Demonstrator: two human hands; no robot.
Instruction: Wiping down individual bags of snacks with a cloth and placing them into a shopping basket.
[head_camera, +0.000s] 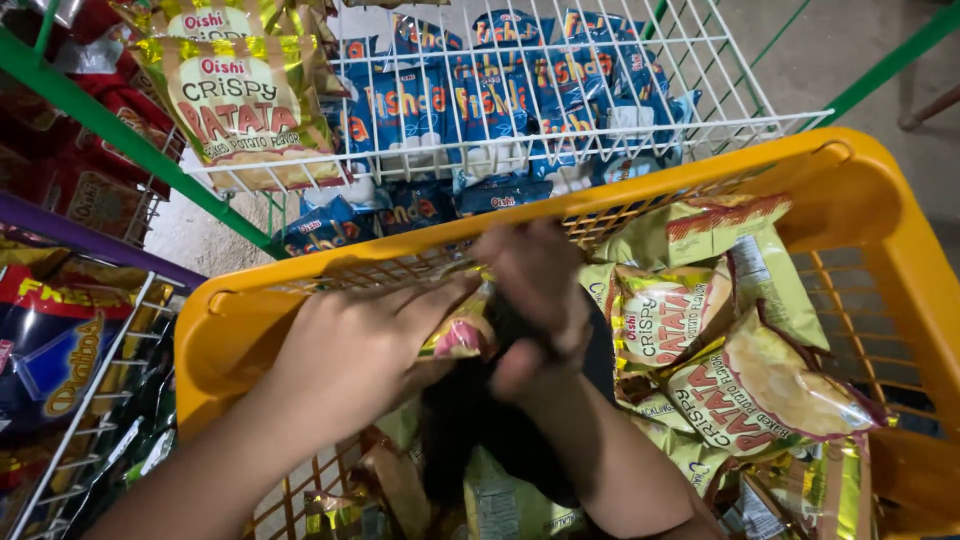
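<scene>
Both my hands are inside a yellow plastic shopping basket (860, 200). My left hand (360, 350) and my right hand (535, 300) together grip a small yellow-green snack bag (458, 332) with a pink patch, and my right hand is blurred. Beneath them lies a dark bag (470, 430). Several yellow-green crisp bags (770, 385) fill the right half of the basket.
A white wire shelf (700, 90) behind the basket holds several blue snack bags (480, 100) and yellow crisp bags (240, 95), on a green frame (120, 135). Another wire rack (90, 400) with dark snack bags stands at the left. Concrete floor lies at the upper right.
</scene>
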